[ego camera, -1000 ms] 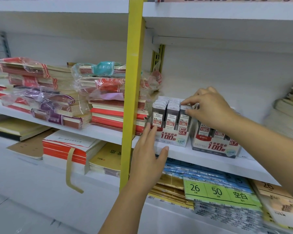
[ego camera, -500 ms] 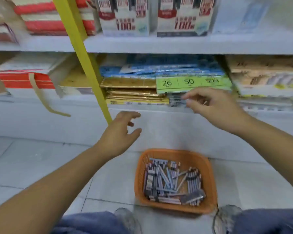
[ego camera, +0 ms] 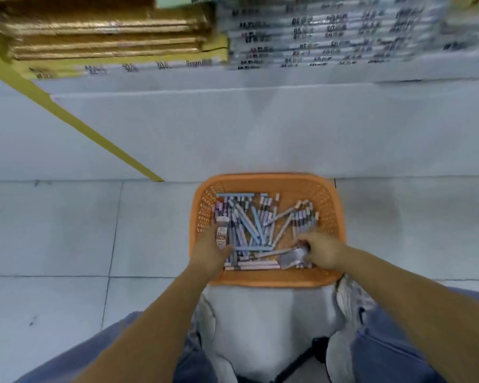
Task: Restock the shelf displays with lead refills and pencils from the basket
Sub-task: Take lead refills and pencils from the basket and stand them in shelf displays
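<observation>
Both hands down in the orange basket (ego camera: 268, 281) on the floor.
Left hand (ego camera: 212, 254) grips a lead refill case (ego camera: 221, 234); right hand (ego camera: 322, 251) curls over a grey packet (ego camera: 291, 259) among pencils (ego camera: 250, 229), perhaps pinching; blur, cannot tell.

Gold paper packs (ego camera: 105, 37) stacked at eleven o'clock; yellow shelf upright (ego camera: 94, 134) slanting at ten; grey floor tiles (ego camera: 53, 230) at eight.

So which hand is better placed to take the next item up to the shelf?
Left. The left hand grips a lead refill case over the pencils; the right hand is at a grey packet in the basket, grip unclear.
</observation>
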Demonstrator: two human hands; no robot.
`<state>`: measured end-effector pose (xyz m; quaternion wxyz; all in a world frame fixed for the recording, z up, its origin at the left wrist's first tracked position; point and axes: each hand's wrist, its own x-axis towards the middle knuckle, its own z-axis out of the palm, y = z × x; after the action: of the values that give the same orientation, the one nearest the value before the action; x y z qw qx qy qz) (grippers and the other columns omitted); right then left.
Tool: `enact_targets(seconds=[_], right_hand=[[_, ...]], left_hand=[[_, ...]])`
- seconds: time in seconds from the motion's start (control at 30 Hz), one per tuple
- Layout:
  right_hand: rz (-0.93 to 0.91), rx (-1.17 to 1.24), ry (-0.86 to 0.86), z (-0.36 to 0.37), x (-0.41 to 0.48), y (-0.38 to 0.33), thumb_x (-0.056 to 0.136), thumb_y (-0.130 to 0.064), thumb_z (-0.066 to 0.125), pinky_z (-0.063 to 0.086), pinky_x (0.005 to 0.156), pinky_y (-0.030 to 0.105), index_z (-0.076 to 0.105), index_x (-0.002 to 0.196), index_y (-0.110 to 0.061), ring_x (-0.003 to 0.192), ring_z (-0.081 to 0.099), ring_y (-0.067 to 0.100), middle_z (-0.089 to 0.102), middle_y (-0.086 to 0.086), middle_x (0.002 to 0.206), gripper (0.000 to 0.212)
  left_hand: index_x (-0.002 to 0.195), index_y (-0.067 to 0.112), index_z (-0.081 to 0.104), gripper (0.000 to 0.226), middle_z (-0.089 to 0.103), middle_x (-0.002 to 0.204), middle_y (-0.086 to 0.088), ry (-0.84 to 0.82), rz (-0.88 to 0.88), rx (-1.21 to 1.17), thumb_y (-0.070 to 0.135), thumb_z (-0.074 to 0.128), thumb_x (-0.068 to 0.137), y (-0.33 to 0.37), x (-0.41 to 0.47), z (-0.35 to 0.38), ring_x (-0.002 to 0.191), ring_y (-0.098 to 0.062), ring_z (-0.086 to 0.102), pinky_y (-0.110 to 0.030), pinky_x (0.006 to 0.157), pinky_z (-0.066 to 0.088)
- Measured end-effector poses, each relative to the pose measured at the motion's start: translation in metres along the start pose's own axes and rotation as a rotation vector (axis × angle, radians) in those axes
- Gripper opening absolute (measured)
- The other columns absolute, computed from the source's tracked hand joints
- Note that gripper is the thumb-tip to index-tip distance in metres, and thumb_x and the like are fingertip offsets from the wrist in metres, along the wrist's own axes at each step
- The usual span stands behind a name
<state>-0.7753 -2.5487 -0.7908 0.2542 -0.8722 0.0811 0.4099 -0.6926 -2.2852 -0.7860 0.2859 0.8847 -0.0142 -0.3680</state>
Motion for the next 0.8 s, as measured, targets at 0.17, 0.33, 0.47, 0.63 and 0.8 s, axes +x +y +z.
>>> enact_targets(seconds=[0.17, 0.33, 0.47, 0.63, 0.8], right_hand=[[-0.068, -0.210, 0.026, 0.016, 0.021, 0.002, 0.083, -0.030, 0.070, 0.030, 0.085, 0.028, 0.050, 0.125, -0.019, 0.117, 0.042, 0.028, 0.044, 0.009, 0.122, 0.048], [-0.058, -0.155, 0.085, 0.025, 0.025, 0.007, 0.080, -0.022, 0.069, 0.033, 0.079, 0.026, 0.056, 0.111, -0.026, 0.109, 0.043, 0.018, 0.056, 0.001, 0.111, 0.034], [-0.050, 0.040, 0.090, 0.021, 0.024, 0.007, 0.086, -0.018, 0.067, 0.037, 0.078, 0.026, 0.058, 0.106, -0.022, 0.100, 0.049, 0.017, 0.058, 0.002, 0.109, 0.023], [-0.026, 0.248, 0.141, -0.002, 0.015, -0.004, 0.095, -0.012, 0.056, 0.046, 0.085, 0.031, 0.064, 0.114, -0.017, 0.098, 0.057, 0.020, 0.054, 0.005, 0.112, 0.021], [-0.127, 0.327, 0.212, -0.037, -0.004, -0.031, 0.092, -0.018, 0.063, 0.040, 0.082, 0.025, 0.063, 0.112, -0.025, 0.106, 0.057, 0.014, 0.058, -0.010, 0.106, 0.021]], left_hand=[[0.146, 0.014, 0.046, 0.063, 0.053, 0.143, -0.008, 0.122, -0.077, -0.044, 0.018, 0.074, 0.089, -0.001, 0.012, 0.019, 0.127, -0.026, 0.054, -0.034, 0.104, 0.043], [0.136, 0.013, 0.052, 0.057, 0.058, 0.132, -0.009, 0.137, -0.146, -0.095, 0.012, 0.077, 0.084, -0.003, 0.020, 0.034, 0.119, -0.028, 0.058, -0.047, 0.105, 0.047], [0.119, 0.014, 0.060, 0.038, 0.067, 0.109, -0.003, 0.102, -0.174, -0.131, 0.012, 0.076, 0.085, -0.003, 0.027, 0.033, 0.095, -0.021, 0.063, -0.036, 0.085, 0.052], [0.096, 0.021, 0.059, 0.016, 0.062, 0.082, 0.008, 0.095, -0.161, -0.212, 0.011, 0.070, 0.089, -0.002, 0.025, 0.022, 0.081, -0.018, 0.060, -0.022, 0.063, 0.043], [0.118, 0.017, 0.057, 0.021, 0.072, 0.113, -0.008, -0.081, -0.056, -0.417, 0.012, 0.058, 0.098, 0.021, 0.002, -0.011, 0.091, -0.023, 0.067, -0.036, 0.080, 0.054]])
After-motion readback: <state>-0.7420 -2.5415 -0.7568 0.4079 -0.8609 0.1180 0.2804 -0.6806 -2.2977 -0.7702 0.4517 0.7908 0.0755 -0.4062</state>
